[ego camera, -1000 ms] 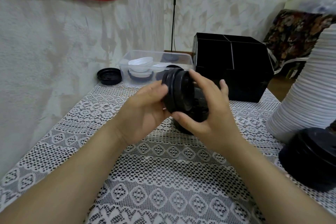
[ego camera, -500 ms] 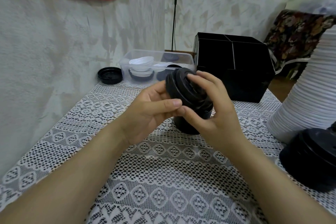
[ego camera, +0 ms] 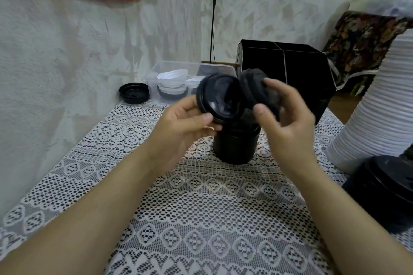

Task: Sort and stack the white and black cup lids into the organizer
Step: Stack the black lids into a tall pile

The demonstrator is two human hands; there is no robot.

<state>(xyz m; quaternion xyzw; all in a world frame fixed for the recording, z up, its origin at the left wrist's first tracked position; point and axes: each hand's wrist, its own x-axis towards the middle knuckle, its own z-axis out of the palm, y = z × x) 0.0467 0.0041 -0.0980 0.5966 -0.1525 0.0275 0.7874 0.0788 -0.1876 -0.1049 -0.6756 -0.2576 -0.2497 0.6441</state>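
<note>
My left hand (ego camera: pixel 186 124) holds a black cup lid (ego camera: pixel 220 98) tilted on edge, its hollow underside facing me. My right hand (ego camera: pixel 285 116) grips a second black lid (ego camera: pixel 257 89), blurred, just right of the first. Both lids hover above a short stack of black lids (ego camera: pixel 235 145) standing on the lace tablecloth. The black organizer (ego camera: pixel 290 73), split into compartments, stands behind my hands. A clear plastic bin (ego camera: pixel 178 82) to its left holds white and black lids. One loose black lid (ego camera: pixel 134 92) lies by the wall.
A tall leaning stack of white lids (ego camera: pixel 380 107) rises at the right edge, with another stack of black lids (ego camera: pixel 388 187) in front of it. A wall closes the left side. A black cable hangs behind the bin.
The black lids I held together have come apart: my left hand keeps one and my right hand has pulled the other off to the right.
</note>
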